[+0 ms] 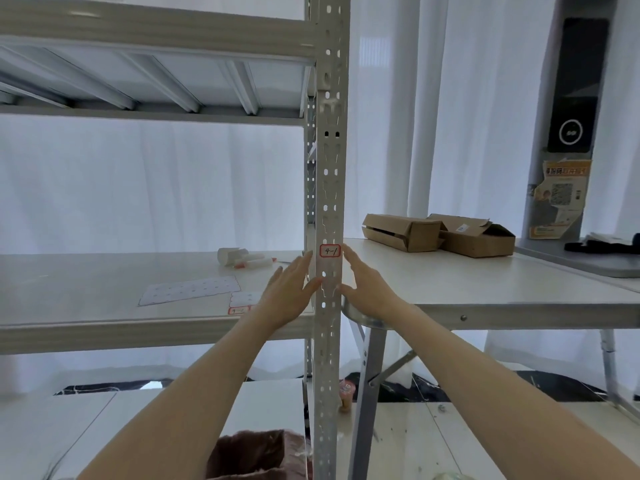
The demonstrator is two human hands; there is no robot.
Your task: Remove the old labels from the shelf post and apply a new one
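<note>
L hand (291, 292) and R hand (367, 285) flank the shelf post (329, 168). Fingers are straight w/ nothing held, thumbs touching the post just below the label (329, 251) marked 4-1, fingertips beside it. Risk, prob: the sticker spans punched slots, so it gets only partial contact and the edges may lift if not pressed flat. Hard rubbing could smear the handwritten ink or skew it. Label is thin white paper w/ a red rounded border. Post is painted perforated steel, smooth and hard-edged. On the glossy shelf (69, 289) behind lies a flat label sheet (190, 289).
</note>
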